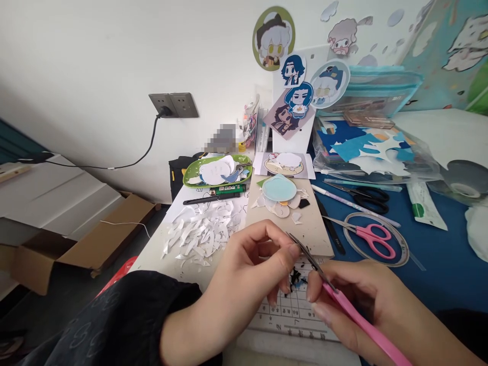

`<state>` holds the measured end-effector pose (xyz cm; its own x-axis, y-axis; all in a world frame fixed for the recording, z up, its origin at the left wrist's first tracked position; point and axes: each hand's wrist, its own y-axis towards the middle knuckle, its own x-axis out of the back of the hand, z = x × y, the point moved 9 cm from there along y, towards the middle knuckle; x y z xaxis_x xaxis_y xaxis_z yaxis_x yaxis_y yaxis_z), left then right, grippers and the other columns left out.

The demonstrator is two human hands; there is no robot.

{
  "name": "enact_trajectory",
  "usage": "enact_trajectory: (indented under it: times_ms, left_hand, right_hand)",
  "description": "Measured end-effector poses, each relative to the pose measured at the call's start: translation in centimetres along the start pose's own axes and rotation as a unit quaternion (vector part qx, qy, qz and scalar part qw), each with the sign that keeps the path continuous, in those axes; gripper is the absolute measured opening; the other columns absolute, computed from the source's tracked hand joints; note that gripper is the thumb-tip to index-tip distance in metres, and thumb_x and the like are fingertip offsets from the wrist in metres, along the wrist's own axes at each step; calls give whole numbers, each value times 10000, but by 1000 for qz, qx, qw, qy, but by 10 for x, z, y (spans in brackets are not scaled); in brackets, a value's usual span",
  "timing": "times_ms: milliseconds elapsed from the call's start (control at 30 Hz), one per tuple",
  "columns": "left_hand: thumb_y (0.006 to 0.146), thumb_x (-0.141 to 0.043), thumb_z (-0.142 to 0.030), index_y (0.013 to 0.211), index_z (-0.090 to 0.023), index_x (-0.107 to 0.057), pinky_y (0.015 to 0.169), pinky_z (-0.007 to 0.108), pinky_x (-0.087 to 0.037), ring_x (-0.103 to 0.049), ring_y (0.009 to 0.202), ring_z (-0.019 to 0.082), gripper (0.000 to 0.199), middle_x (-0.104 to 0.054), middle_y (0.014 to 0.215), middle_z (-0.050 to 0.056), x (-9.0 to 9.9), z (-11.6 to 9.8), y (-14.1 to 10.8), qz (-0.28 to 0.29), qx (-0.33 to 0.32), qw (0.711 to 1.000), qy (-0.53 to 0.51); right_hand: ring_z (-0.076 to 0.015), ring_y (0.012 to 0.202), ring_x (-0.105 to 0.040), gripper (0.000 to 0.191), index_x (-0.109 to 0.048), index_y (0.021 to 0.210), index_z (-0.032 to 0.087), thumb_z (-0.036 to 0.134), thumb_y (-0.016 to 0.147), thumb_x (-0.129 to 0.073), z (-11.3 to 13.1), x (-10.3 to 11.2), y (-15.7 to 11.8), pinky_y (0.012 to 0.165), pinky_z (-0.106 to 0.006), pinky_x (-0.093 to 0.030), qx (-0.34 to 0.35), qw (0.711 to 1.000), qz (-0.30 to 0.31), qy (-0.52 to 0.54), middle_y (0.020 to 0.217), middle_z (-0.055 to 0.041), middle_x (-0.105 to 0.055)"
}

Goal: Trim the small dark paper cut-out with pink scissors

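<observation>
My left hand is closed, thumb pressed to forefinger, over the middle of the table; whatever it pinches is too small or hidden to make out. My right hand is wrapped around a pair of pink-handled scissors, seen nearly edge-on. Their dark metal blades point up and left, with the tips right beside my left thumb and fingertip. Tiny black and blue scraps lie below the blades on a printed sheet. Just beyond my hands is a beige board bearing paper cutouts and a pale blue oval.
White paper strips are heaped on the left, with a green tray of cutouts behind. Pink scissors, a tape roll, black scissors and a white tube lie on the right. Character cutouts stand at the back.
</observation>
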<state>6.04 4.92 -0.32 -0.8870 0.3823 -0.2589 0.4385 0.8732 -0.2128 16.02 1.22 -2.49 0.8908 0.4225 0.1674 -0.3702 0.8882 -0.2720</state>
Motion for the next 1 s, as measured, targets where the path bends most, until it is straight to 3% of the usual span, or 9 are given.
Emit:
enact_trajectory:
  times_ms: [333,467,667,867,1000]
  left_hand:
    - [833,-628,-267,714,-167,-543,364,93,-368,-420,403,39,177,-505,470,-60,1,1,-1,-10,7,1000,-6]
    - [812,-660,-288,723,-156,-572,351,89,-373,-474,408,42,182,-543,508,-49,-1,3,1,-3,22,1000,0]
    - [791,-670,-271,743,-135,-628,345,98,-404,-591,471,72,151,-638,652,-5,-6,12,3,21,74,997,22]
    - [775,-675,-252,759,-140,-630,328,106,-425,-555,421,62,122,-620,612,-15,-9,21,1,40,121,992,22]
    - [775,-660,-199,774,-134,-635,318,96,-427,-518,404,45,71,-601,604,-25,-13,23,0,52,140,989,16]
  right_hand:
    - [-89,483,-362,115,-555,685,203,102,718,-597,3,2,1,453,-202,-329,-1,999,9,-34,534,73,-408]
    - [-78,446,-366,81,-569,759,213,146,754,-615,4,12,0,420,-194,-334,-6,1000,-8,-27,548,76,-424]
    - [-85,459,-442,213,-622,967,227,154,768,-601,26,32,-4,428,-183,-418,104,987,-102,-67,628,55,-501]
    - [-97,475,-467,67,-622,802,207,161,762,-594,36,34,-6,441,-186,-431,146,971,-135,-135,571,55,-492]
    - [-112,471,-514,32,-610,752,192,167,755,-591,46,36,-11,457,-213,-454,198,941,-179,-209,568,36,-539]
